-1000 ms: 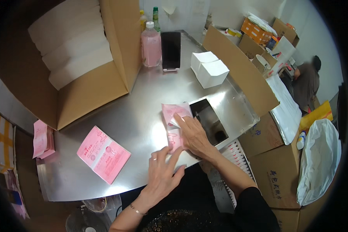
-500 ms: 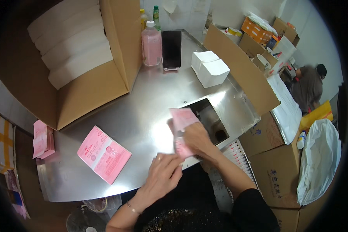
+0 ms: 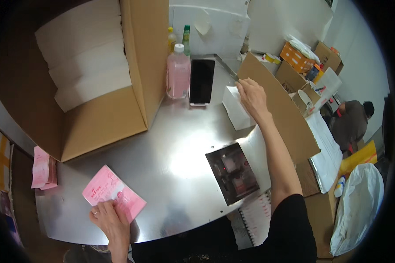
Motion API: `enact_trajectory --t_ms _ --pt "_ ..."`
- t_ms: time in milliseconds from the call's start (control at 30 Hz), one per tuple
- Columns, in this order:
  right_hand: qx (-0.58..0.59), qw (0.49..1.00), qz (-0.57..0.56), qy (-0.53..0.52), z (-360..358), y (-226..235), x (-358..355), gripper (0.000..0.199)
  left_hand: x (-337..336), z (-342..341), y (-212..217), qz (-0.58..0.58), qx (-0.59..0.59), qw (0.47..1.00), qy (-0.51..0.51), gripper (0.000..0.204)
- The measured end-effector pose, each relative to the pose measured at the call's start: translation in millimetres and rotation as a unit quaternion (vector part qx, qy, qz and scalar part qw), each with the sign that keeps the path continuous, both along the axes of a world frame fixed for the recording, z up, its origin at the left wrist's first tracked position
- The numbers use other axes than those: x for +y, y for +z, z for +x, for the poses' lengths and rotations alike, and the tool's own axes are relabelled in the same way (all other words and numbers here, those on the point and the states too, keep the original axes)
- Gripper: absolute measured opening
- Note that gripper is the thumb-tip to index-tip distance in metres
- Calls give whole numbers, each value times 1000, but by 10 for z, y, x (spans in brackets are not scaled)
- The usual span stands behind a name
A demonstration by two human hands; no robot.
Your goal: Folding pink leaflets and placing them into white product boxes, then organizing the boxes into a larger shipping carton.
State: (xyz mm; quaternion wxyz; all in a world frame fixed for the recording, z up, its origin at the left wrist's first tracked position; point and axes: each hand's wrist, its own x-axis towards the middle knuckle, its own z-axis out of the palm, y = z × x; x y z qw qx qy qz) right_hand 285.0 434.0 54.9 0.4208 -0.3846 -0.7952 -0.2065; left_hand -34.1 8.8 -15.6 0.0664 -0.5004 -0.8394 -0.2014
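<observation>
- Pink packets [image 3: 41,168] sit stacked at the far left, off the edge of the steel table [image 3: 171,166].
- Left hand [image 3: 112,219] rests flat near the table's front-left edge, fingers spread and open, fingertips pressing on the near edge of a pink leaflet stack [image 3: 113,193] that lies flat on the metal.
- Behind that, a large open cardboard box [image 3: 101,122] lies on its side, with white flat boxes [image 3: 83,61] stacked inside it.
- At the box's right wall stands a clear bottle of pink liquid [image 3: 178,74] with a white cap; a dark phone [image 3: 202,81] leans upright just beside it.
- Nearer the front, a dark rectangular opening [image 3: 233,172] is set into the tabletop, well apart from both hands.
- Right hand [image 3: 252,95] reaches far across the table, fingers curled over the top of a small white carton [image 3: 235,109], gripping it where it stands against a tall cardboard panel [image 3: 278,109].
- Far right, another person [image 3: 351,122] in dark clothes bends among cardboard boxes, and a white plastic bag [image 3: 357,206] lies on the floor.
</observation>
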Motion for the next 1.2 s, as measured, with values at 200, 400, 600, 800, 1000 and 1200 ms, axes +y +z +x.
enact_trajectory --t_ms 200,400,600,800,1000,1200 --pt "-89 955 -241 -151 -7 -260 349 49 1 -40 -53 16 -32 999 -27 13" --pt "-40 951 -274 -139 323 -122 -538 47 -1 -97 16 -17 -38 999 -30 10" --pt "74 948 -310 -18 799 -11 -990 35 76 -57 -16 2 -24 999 -44 9" --pt "-31 992 -100 -66 678 60 -1908 24 -12 -207 -61 53 -6 997 -54 9" --pt "-50 977 -115 -174 759 -273 -2115 18 185 504 377 132 6 967 -219 16" --pt "-17 973 -164 -162 713 -211 -2093 14 521 917 -73 114 -25 922 -370 25"
